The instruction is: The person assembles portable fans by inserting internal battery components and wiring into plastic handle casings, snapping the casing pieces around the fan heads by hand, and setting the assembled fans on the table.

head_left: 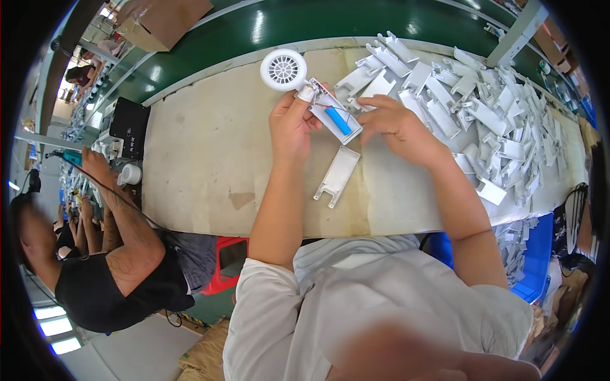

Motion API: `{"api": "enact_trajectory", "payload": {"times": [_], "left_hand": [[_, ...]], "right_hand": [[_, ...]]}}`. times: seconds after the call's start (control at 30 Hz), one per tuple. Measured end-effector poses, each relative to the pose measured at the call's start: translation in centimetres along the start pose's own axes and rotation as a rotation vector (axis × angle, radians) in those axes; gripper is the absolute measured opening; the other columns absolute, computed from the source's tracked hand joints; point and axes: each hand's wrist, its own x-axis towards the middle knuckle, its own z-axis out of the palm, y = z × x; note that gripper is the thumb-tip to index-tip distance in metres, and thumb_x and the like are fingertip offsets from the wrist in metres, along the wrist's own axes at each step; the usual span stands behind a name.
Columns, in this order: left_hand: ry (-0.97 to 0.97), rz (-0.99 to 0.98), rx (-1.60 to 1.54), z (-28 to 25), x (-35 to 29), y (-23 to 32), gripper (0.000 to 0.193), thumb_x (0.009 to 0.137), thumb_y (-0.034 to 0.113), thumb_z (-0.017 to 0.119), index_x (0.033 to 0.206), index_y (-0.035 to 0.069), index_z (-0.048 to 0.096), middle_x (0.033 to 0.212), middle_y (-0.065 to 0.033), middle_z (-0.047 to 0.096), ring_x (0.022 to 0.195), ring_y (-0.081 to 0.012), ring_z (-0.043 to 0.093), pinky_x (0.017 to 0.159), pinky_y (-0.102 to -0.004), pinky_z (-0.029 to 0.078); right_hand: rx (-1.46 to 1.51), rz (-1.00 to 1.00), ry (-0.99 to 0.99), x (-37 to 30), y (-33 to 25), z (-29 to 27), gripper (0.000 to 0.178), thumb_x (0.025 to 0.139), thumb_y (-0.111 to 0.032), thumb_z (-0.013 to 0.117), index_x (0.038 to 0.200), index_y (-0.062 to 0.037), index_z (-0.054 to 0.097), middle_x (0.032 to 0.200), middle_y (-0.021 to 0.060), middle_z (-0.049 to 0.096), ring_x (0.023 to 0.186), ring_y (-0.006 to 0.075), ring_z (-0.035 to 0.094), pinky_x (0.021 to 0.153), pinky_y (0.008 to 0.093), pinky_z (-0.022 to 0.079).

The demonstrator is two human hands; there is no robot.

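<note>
My left hand (291, 130) grips a white handheld fan (283, 70) at the neck, its round grille tilted up to the far left. The fan's handle is an uncovered shell slanting down to the right, with a blue cylindrical battery (338, 120) and thin wires inside. Beside the shell's lower end is my right hand (401, 127), fingers apart and nothing seen in them; whether a fingertip touches the shell or a wire, I cannot tell. On the table just below lies a loose white handle cover (337, 176).
White plastic covers (495, 117) are heaped across the table's right side. A blue bin (540, 260) with more parts stands below the right edge. At the left, a co-worker in a black top (95, 286) sits by a black box (129, 130). A cardboard box (155, 25) is at the far left.
</note>
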Motion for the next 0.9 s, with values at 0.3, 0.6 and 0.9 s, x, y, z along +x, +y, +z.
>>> {"api": "enact_trajectory", "payload": {"times": [0.3, 0.6, 0.9], "left_hand": [[0.114, 0.164, -0.118, -0.2, 0.1, 0.4, 0.025, 0.088, 0.011, 0.051, 0.111, 0.0, 0.051, 0.109, -0.0156, 0.059, 0.088, -0.0198, 0.062, 0.065, -0.0294, 0.054], [0.087, 0.055, -0.254, -0.9, 0.2, -1.3, 0.033, 0.091, 0.02, 0.046, 0.118, 0.001, 0.045, 0.122, -0.0118, 0.051, 0.105, -0.0238, 0.054, 0.087, -0.039, 0.047], [0.056, -0.056, -0.352, 2.8, -1.8, -4.0, 0.025, 0.089, 0.013, 0.051, 0.112, 0.002, 0.051, 0.11, -0.0079, 0.057, 0.094, -0.0174, 0.058, 0.081, -0.0313, 0.049]], "right_hand": [[-0.204, 0.322, -0.051, -0.1, -1.1, 2.2, 0.054, 0.07, -0.009, 0.066, 0.12, -0.0104, 0.046, 0.114, 0.0125, 0.049, 0.104, 0.0277, 0.051, 0.087, 0.0365, 0.042], [0.037, 0.643, -0.06, 0.0, -0.6, -1.0, 0.057, 0.074, -0.016, 0.063, 0.128, -0.0115, 0.043, 0.118, 0.0133, 0.048, 0.104, 0.0257, 0.051, 0.092, 0.032, 0.039], [-0.444, 0.14, 0.415, 1.3, -5.0, 1.0, 0.06, 0.06, -0.006, 0.065, 0.118, -0.0144, 0.054, 0.108, 0.0037, 0.054, 0.089, 0.0227, 0.049, 0.078, 0.0327, 0.043]]}}
